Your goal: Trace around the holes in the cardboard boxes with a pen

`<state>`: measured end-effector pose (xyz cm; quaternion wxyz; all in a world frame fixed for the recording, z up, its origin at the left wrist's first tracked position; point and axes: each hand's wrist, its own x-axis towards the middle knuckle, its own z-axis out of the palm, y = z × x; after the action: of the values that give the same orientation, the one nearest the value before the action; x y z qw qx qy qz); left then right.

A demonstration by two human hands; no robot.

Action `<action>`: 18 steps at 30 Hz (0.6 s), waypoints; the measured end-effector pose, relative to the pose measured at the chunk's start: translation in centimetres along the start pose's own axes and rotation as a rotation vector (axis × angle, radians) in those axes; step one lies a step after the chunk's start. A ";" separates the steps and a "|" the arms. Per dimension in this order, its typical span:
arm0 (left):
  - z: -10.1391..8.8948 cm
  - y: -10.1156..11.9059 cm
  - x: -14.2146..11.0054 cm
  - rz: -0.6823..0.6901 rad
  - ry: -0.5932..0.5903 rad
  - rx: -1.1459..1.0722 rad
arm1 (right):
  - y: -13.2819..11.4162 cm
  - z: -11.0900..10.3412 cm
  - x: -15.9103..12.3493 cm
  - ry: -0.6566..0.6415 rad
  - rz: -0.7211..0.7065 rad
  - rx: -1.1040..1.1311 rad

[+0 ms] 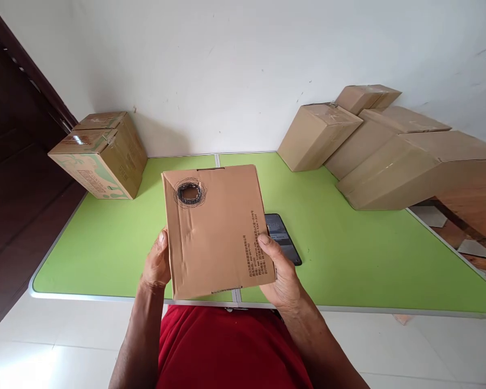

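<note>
Between my two hands is a flat brown cardboard box (218,232), raised over the front of the table and slightly tilted. A black scribbled ring marks its upper left, and small dark print runs up its lower right. My left hand (157,262) grips the left edge, thumb at the side. On the right edge, my right hand (281,273) has its thumb on the printed face and its fingers behind, out of sight. Partly covered by the box, a dark smartphone (285,243) lies on the green table with its screen lit.
A printed carton (101,156) stands at the table's back left. Several taped brown cartons (319,135) crowd the back right, against the white wall (218,70). The green folding table (360,259) has a metal rim and a centre seam. A dark door (20,178) is at left.
</note>
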<state>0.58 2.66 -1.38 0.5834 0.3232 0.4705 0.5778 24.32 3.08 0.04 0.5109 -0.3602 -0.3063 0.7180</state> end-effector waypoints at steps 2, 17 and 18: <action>0.5 0.1 0.0 -0.010 -0.017 0.015 | 0.0 -0.1 0.0 0.022 -0.080 -0.049; 1.4 1.1 -0.9 0.116 -0.293 0.159 | -1.3 -2.5 1.6 0.095 -0.369 -0.370; 1.6 1.4 -1.1 0.116 -0.309 0.177 | -1.4 -2.3 1.7 0.131 -0.367 -0.366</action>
<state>1.66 2.00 0.70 0.5837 0.4848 0.4049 0.5101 26.59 5.28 -0.42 0.5776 -0.4306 -0.4574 0.5213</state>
